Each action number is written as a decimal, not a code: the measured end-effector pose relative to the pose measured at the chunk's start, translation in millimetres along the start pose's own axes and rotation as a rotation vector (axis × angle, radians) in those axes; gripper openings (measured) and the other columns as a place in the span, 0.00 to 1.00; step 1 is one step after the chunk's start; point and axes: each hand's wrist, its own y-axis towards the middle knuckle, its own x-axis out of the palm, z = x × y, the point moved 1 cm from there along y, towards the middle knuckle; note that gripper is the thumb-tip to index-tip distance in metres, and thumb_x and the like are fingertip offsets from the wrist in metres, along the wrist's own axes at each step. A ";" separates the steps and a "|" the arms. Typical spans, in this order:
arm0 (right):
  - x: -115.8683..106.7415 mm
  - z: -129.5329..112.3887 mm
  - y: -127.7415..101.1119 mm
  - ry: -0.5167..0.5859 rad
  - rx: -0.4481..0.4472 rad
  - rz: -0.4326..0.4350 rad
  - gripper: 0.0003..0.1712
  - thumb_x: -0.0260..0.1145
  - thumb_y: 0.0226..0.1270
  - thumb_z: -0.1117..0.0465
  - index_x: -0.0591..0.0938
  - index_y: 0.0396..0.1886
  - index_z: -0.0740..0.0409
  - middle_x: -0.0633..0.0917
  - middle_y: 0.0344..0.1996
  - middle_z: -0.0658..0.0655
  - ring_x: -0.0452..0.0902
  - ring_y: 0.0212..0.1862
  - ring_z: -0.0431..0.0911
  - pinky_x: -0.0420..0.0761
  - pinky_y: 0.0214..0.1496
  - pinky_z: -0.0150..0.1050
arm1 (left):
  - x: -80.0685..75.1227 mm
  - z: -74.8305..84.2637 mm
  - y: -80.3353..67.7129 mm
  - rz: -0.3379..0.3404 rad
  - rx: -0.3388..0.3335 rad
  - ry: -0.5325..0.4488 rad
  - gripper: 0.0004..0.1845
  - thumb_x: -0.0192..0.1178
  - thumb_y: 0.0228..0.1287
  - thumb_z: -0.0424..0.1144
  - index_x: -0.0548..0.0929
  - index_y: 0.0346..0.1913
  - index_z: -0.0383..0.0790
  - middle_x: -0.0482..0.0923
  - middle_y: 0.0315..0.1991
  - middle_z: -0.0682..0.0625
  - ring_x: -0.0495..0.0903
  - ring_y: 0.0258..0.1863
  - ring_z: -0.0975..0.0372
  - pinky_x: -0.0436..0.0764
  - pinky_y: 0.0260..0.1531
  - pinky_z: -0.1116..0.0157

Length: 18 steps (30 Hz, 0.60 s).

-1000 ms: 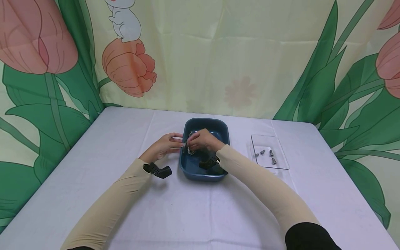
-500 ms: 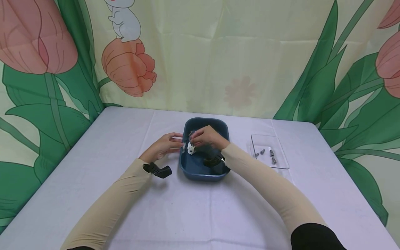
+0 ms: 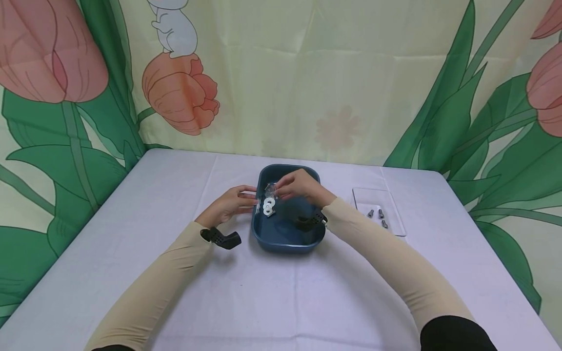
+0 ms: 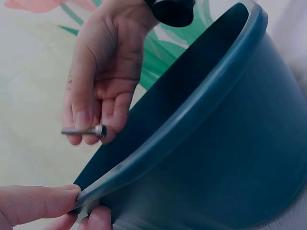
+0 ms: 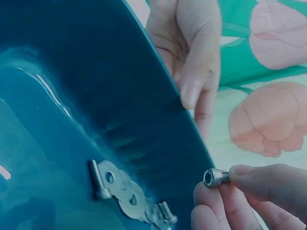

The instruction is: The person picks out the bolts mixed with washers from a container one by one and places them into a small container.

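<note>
Bolt (image 5: 217,177) is being pinched in your right hand (image 3: 304,187) above the far left part of the blue bin (image 3: 285,246), while your left hand (image 3: 227,204) is gripping its left rim beside washers (image 5: 127,192).

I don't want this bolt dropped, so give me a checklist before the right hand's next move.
1. Bolt gripped: ok; the right hand pinches its shank.
2. Bin steadied: ok; the left hand pinches its rim.
3. Bin emptied: not ok; washers and other bolts lie inside.
4. Tray apart from the bin: ok; it lies to the right.
5. Tray's contents counted: cannot tell; three bolts show, but the right sleeve may hide more.
</note>
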 end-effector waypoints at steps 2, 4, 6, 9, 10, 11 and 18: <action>-3.5 -1.2 -2.7 -0.008 -0.005 0.002 0.15 0.67 0.59 0.66 0.82 0.45 0.70 0.85 0.42 0.63 0.84 0.43 0.54 0.82 0.53 0.46 | 0.0 0.1 -0.1 0.003 0.002 0.005 0.28 0.55 0.65 0.28 0.63 0.67 0.35 0.68 0.61 0.35 0.76 0.50 0.57 0.76 0.59 0.55; -7.6 -2.1 -5.6 -0.028 -0.016 0.002 0.16 0.67 0.60 0.66 0.82 0.46 0.70 0.85 0.43 0.63 0.84 0.43 0.53 0.82 0.53 0.46 | 0.1 0.2 0.0 0.007 0.002 0.003 0.28 0.55 0.64 0.28 0.63 0.67 0.35 0.68 0.61 0.35 0.76 0.50 0.57 0.76 0.59 0.55; -12.0 -2.8 -8.2 -0.043 -0.024 0.008 0.16 0.67 0.59 0.66 0.82 0.46 0.70 0.85 0.43 0.63 0.84 0.43 0.52 0.82 0.53 0.45 | -0.1 -0.2 0.4 0.007 0.005 0.008 0.28 0.55 0.65 0.27 0.63 0.67 0.35 0.68 0.61 0.35 0.76 0.50 0.57 0.76 0.59 0.56; -19.8 -3.5 -12.7 -0.066 -0.034 0.018 0.16 0.67 0.59 0.65 0.82 0.46 0.69 0.85 0.43 0.63 0.84 0.44 0.54 0.83 0.51 0.42 | -0.3 -0.5 0.8 0.013 0.003 0.009 0.28 0.55 0.64 0.27 0.63 0.67 0.35 0.68 0.61 0.35 0.76 0.51 0.56 0.76 0.59 0.56; -22.3 -3.6 -14.3 -0.066 -0.035 0.022 0.16 0.68 0.59 0.65 0.82 0.45 0.69 0.85 0.43 0.63 0.83 0.45 0.54 0.83 0.50 0.42 | -0.3 -0.6 0.6 0.013 0.003 0.012 0.28 0.55 0.64 0.27 0.63 0.67 0.35 0.68 0.61 0.35 0.76 0.51 0.56 0.76 0.59 0.56; -25.1 -3.6 -15.9 -0.063 -0.035 0.027 0.16 0.68 0.59 0.65 0.82 0.45 0.69 0.85 0.43 0.63 0.83 0.45 0.54 0.84 0.50 0.41 | -0.4 -0.6 0.5 0.013 0.003 0.016 0.28 0.55 0.64 0.27 0.63 0.67 0.35 0.68 0.61 0.35 0.76 0.51 0.57 0.76 0.59 0.56; -42.6 -2.7 -25.4 -0.103 -0.041 0.051 0.16 0.68 0.59 0.64 0.82 0.46 0.68 0.84 0.45 0.63 0.84 0.41 0.47 0.84 0.48 0.38 | 0.5 0.4 0.3 0.021 -0.007 0.013 0.27 0.56 0.64 0.27 0.64 0.66 0.37 0.69 0.60 0.36 0.76 0.49 0.58 0.77 0.58 0.56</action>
